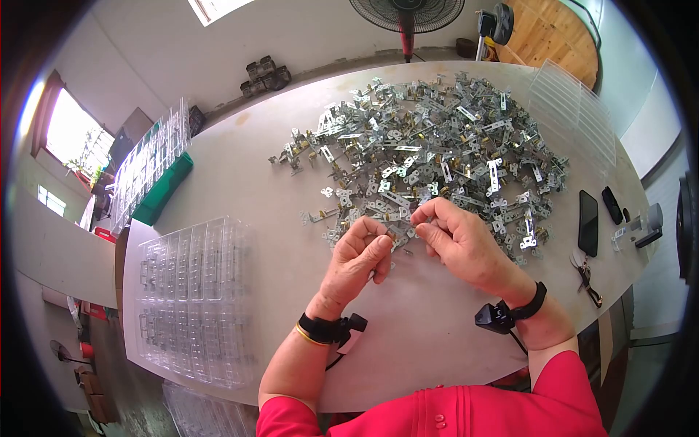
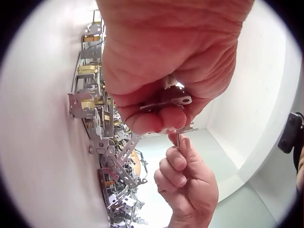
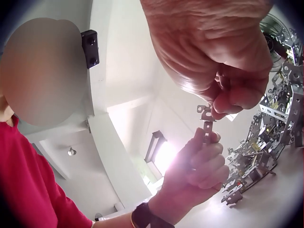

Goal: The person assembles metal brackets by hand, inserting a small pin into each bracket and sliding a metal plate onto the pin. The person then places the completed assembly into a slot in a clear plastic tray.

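Observation:
Both hands meet over the near edge of a heap of small metal brackets (image 1: 437,146). My left hand (image 1: 353,262) grips a flat silver metal bracket (image 3: 207,126) with punched holes, its upper end standing out above the thumb and finger. Another holed metal end (image 2: 184,100) shows inside the curled left fingers. Right at the bracket's top end are the fingertips of my right hand (image 1: 466,244), which pinch a thin metal piece (image 2: 178,140). Whether that piece is part of the same bracket I cannot tell.
Clear plastic compartment trays (image 1: 193,298) lie at the left, with a green bin (image 1: 164,191) behind them. On the right are a phone (image 1: 588,223), pliers (image 1: 585,280) and a clear tape dispenser (image 1: 637,227). A transparent tray (image 1: 571,109) lies at the far right.

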A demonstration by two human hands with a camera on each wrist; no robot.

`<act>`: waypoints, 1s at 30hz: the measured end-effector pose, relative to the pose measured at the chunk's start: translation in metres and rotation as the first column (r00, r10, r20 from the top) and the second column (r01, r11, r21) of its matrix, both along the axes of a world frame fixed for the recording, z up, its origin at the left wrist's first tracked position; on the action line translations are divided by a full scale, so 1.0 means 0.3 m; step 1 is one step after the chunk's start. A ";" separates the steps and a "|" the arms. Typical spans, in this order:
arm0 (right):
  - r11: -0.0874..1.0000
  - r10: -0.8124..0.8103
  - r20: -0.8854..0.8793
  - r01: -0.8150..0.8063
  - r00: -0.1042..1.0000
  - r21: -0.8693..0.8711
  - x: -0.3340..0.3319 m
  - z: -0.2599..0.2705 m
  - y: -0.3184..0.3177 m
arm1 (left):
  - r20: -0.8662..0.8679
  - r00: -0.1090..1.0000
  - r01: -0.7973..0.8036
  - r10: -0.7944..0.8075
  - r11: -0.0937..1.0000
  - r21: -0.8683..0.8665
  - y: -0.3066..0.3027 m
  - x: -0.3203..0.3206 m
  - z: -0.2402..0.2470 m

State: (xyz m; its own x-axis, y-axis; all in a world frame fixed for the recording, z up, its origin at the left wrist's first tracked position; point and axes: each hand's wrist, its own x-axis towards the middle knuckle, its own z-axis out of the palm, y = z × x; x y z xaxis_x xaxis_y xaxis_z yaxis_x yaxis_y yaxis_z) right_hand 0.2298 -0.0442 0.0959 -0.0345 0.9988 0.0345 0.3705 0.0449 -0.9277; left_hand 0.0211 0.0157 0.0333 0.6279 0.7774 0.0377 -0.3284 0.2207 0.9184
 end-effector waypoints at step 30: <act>0.983 0.140 -0.106 -0.151 0.984 -0.103 0.039 -0.056 0.026 | -0.213 0.964 0.180 -0.158 0.980 0.090 -0.024 0.006 0.014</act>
State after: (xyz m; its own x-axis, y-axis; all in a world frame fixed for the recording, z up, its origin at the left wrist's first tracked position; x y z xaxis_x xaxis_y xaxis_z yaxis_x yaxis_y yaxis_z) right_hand 0.2414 -0.0363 0.0790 -0.1816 0.9812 -0.0654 0.2748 -0.0133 -0.9614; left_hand 0.0229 0.0086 0.0375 0.7527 0.6578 -0.0275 -0.0981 0.1534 0.9833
